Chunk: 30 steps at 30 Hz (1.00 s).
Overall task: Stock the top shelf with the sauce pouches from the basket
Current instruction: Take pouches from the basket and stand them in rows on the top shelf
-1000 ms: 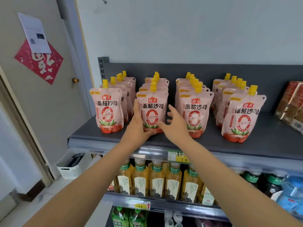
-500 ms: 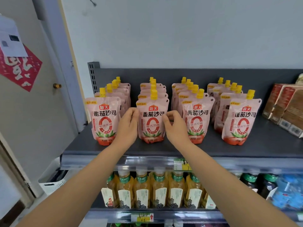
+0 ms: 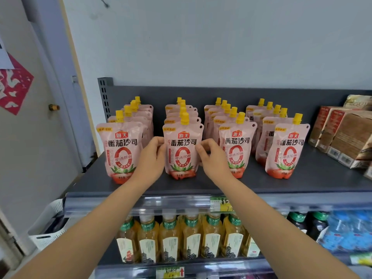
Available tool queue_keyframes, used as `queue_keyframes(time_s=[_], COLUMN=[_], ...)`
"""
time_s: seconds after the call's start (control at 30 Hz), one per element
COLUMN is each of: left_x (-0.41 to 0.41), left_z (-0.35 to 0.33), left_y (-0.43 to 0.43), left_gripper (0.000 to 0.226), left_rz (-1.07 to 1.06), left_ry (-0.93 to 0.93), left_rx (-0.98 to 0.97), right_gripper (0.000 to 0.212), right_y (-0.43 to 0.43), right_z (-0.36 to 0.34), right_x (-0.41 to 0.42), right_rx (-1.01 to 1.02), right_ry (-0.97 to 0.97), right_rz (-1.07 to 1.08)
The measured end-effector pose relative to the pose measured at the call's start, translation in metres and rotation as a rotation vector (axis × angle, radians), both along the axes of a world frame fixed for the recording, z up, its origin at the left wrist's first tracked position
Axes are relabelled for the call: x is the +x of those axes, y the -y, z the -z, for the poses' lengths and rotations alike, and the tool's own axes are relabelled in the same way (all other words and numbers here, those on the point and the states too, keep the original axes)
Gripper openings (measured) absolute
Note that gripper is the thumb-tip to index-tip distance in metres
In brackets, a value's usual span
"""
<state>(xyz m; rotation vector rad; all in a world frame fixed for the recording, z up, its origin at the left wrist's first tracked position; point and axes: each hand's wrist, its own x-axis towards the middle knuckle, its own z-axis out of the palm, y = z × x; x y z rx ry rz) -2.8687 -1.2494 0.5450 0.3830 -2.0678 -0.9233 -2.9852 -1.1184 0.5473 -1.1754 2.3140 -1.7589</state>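
Basket [image 3: 48,224] glimpsed low at the far left, white and slotted, contents not made out. Counted four rows of red-and-pink ketchup pouches upright on the top shelf [image 3: 201,185], yellow spouts up. Passed the first row [image 3: 120,152], then found the left hand [image 3: 151,158] curled against the left edge of the second row's front pouch [image 3: 182,156]. Found the right hand [image 3: 211,158] on the opposite edge, bent fingertips pinching the seam. Both closed lightly on that one pouch, nothing else held. Stood on its base near the shelf's front lip, just apart from the third row [image 3: 236,150]. Farther right, noted the fourth row [image 3: 286,150] and brown cartons [image 3: 342,135].

Judged soft-walled and fairly light, with slick film and shifting contents; likely to slump or tip unless set flat on its base. Best taken by the stiffer side seams or under the spout, not squeezed at the belly.

Against a second earlier: right hand no longer spread open between the rows, now curled onto the edge. Against half a second earlier: little altered, fingers only tucked tighter, pouch kept in much the same spot.
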Motion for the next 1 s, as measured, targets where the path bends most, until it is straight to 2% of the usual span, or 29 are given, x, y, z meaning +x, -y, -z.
queue_keyframes(time_s=[0.17,0.33,0.43,0.5,0.57,0.67,0.73,0.8,0.9,1.0], left_x=[0.001,-0.001,0.004,0.009,0.009,-0.002,-0.014,-0.031,-0.063,-0.087], left_z=[0.005,0.003,0.002,0.0,-0.003,-0.008,-0.009,-0.008,-0.003,0.0], left_y=[0.003,0.002,-0.01,-0.024,-0.036,-0.051,-0.068,-0.086,-0.102,-0.109], left_gripper=[0.012,0.014,0.018,0.034,0.037,0.024,0.018,0.02,0.035,0.036], left_rz=[-0.031,-0.07,-0.096,-0.204,-0.287,-0.121,0.046,0.105,0.093,0.034], left_ry=[-0.008,0.018,-0.086,-0.253,-0.359,-0.321,-0.23,-0.116,0.064,0.095], left_rx=[-0.008,0.004,0.002,-0.097,-0.288,-0.482,-0.386,-0.247,-0.094,0.039], right_gripper=[0.017,0.015,0.019,0.016,0.013,0.022,0.032,0.037,0.037,0.032], right_y=[-0.001,-0.006,-0.019,-0.033,-0.049,-0.071,-0.083,-0.089,-0.093,-0.093], right_z=[0.005,0.001,-0.005,-0.008,-0.011,-0.012,-0.011,-0.01,-0.007,-0.006], right_x=[-0.002,-0.005,-0.002,-0.002,-0.006,-0.022,-0.036,-0.051,-0.065,-0.07], right_rx=[0.03,0.032,0.055,0.004,-0.069,-0.132,-0.137,-0.088,-0.003,0.022], right_ry=[-0.031,-0.053,-0.16,-0.22,-0.301,-0.373,-0.333,-0.225,-0.065,-0.009], right_rz=[-0.008,0.007,0.049,0.097,0.195,0.419,0.482,0.46,0.313,0.248])
